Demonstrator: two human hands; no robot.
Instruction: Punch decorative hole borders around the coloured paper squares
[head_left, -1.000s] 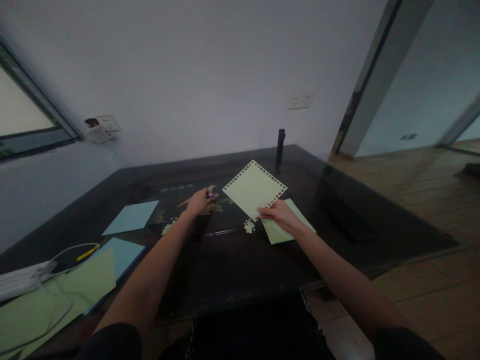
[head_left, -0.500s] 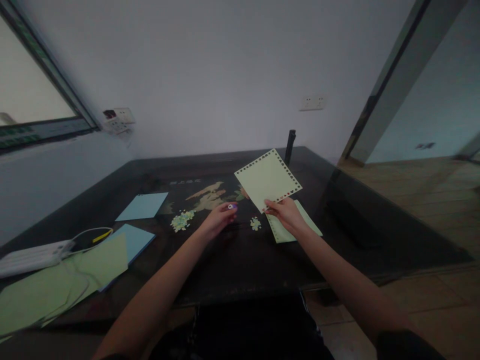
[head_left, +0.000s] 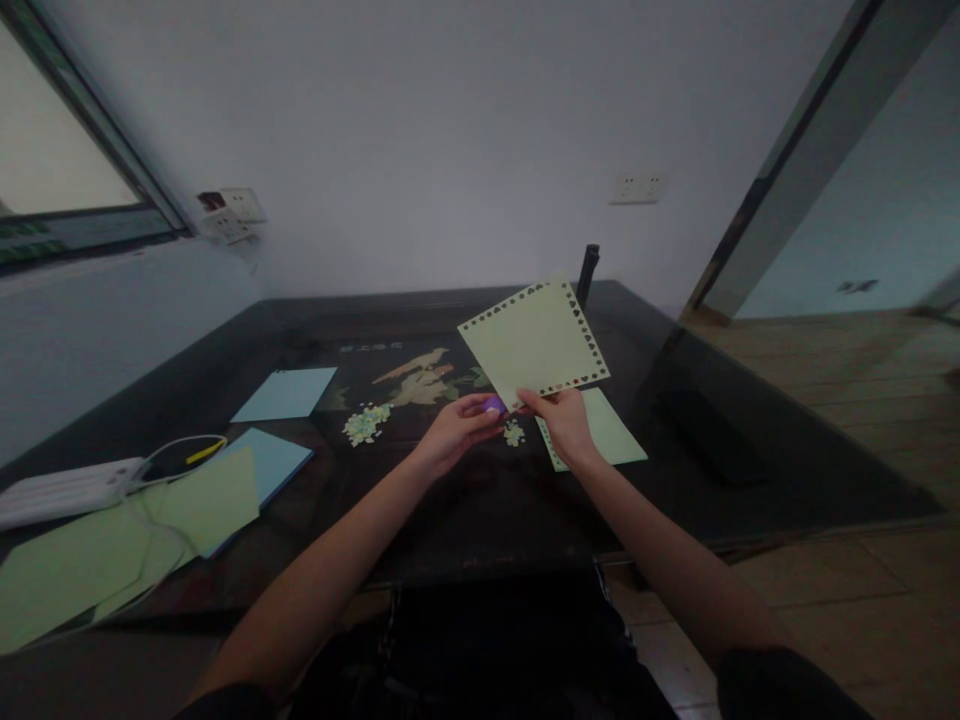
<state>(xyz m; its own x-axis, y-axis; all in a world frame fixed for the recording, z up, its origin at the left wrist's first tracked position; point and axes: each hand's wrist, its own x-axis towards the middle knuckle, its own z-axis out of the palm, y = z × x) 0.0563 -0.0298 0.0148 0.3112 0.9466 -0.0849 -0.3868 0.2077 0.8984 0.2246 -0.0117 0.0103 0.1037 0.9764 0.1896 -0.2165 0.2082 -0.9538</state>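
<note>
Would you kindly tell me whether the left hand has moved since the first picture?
Yes: the left hand has moved rightward and nearer the wearer, away from the printed bird picture.

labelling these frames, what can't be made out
In the head view:
Purple object: partly hidden by the left hand.
Lower pale-green sheet: partly covered by the right hand.
White power strip: cut off by the left edge.
Tabletop lettering: too blurred to read.
Dark flat object: too dim to identify.

The left hand [head_left: 456, 431] now brings the purple tool [head_left: 493, 404] from over the bird picture [head_left: 421, 380] close to the sheet's [head_left: 537, 340] near corner; the larger paper-bit pile [head_left: 365, 425] lies uncovered.
</note>
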